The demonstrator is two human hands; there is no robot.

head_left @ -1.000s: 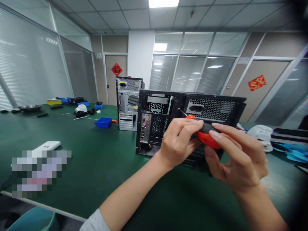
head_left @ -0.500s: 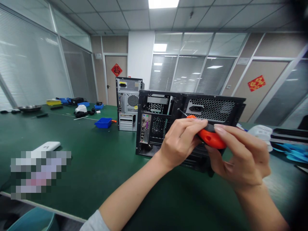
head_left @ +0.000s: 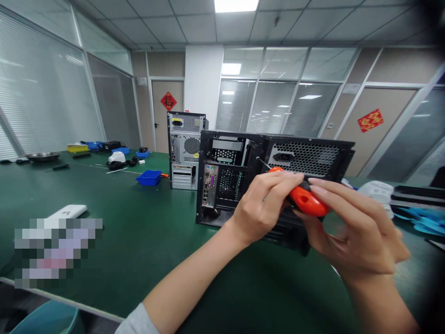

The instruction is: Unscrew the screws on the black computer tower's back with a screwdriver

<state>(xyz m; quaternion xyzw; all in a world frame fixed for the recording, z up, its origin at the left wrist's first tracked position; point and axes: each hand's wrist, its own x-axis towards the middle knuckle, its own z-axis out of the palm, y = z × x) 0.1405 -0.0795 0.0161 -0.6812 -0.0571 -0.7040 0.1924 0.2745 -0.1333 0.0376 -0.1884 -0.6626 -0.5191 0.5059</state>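
Landmark: black computer case (head_left: 313,160), on the green table (head_left: 167,260), rear face toward the person; perforated grille and power socket (head_left: 284,157) at its upper right, port panel (head_left: 209,185) at its left side.
Screwdriver: orange-and-black screwdriver (head_left: 310,202), held in front of the case, slanting; thin shaft pointing up and left, tip at the case's rear face, just left of the power socket. Whether the tip sits in a screw: too small to tell.
Left hand: left hand (head_left: 257,208) before the middle of the case, fingers curled closely around the front part of the screwdriver handle.
Right hand: right hand (head_left: 361,234) before the right end of the case, narrow grip, fingertips above and thumb below the butt of the same handle; outer fingers blurred.
Second tower: silver-and-black tower (head_left: 183,153) upright, behind the case and to its left.
Blue tray: blue tray (head_left: 149,178) farther left of the case, past the second tower; an orange item (head_left: 164,176) just beside it.
Right of case: white object (head_left: 375,191) and blue blade-like pieces (head_left: 426,220).
Far left of case: flat white device (head_left: 69,212), beside a pixelated patch.
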